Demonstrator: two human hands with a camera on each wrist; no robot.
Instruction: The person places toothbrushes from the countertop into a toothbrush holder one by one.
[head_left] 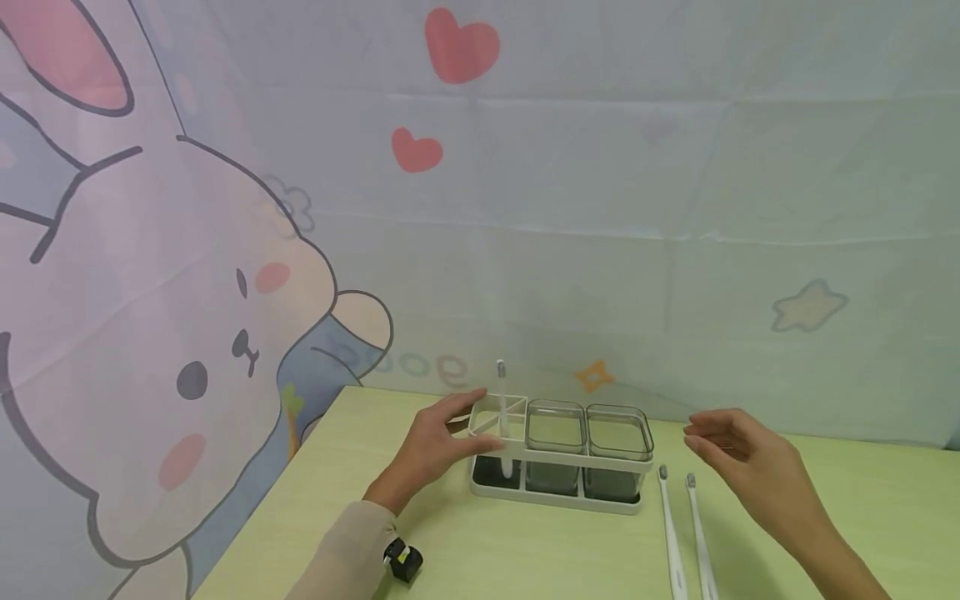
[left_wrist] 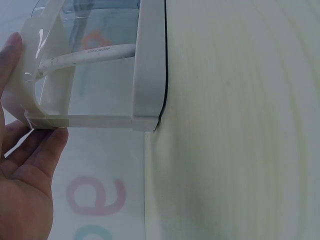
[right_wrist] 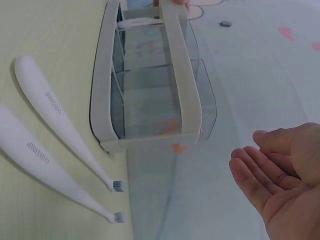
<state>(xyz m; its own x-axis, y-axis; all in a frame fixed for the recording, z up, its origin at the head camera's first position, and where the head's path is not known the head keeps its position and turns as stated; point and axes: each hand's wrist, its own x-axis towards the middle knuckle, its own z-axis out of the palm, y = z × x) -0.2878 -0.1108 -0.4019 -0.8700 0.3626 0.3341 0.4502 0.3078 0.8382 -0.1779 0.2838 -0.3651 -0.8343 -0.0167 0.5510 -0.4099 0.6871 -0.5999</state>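
Observation:
A white toothbrush holder (head_left: 558, 498) stands on the table, with two clear cups (head_left: 553, 475) side by side in its middle and right sections. One white toothbrush (head_left: 502, 404) stands upright in the divided left section, bristles up. My left hand (head_left: 427, 446) grips the holder's left end, thumb at the front of the upper rim and fingers behind. In the left wrist view, the fingers touch the corner of that rim. To the right of the holder, my right hand (head_left: 761, 467) hovers with loosely bent fingers and holds nothing. Two more toothbrushes (right_wrist: 62, 117) lie between it and the holder.
A small black object (head_left: 404, 560) sits by the left sleeve. Behind the pale green table (head_left: 570, 558) hangs a cloth (head_left: 570, 183) printed with a rabbit, hearts and stars, close to the table's back edge.

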